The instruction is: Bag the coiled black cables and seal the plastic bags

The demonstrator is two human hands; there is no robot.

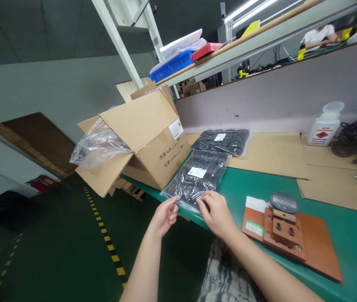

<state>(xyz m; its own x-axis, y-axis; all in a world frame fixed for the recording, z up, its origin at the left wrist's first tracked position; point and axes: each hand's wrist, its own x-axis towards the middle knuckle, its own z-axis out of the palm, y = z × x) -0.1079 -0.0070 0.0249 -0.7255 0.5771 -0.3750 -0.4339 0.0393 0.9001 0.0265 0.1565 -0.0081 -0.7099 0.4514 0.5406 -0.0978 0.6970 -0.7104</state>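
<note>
From the head camera, our left hand (166, 216) pinches the near left corner of a clear bag of black parts (197, 178) at the green table's (348, 235) near edge. Our right hand (218, 214) grips its near edge, fingers curled. A cardboard box (147, 138) stands just left; a second bag (222, 141) lies beyond.

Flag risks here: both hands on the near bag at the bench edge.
1. The near bag of black parts overhangs the green bench edge where the left hand and right hand pinch it; it might slide off.
2. The thin plastic may tear at the pinch.
3. The open carton also overhangs the edge and looks prone to tipping.
</note>
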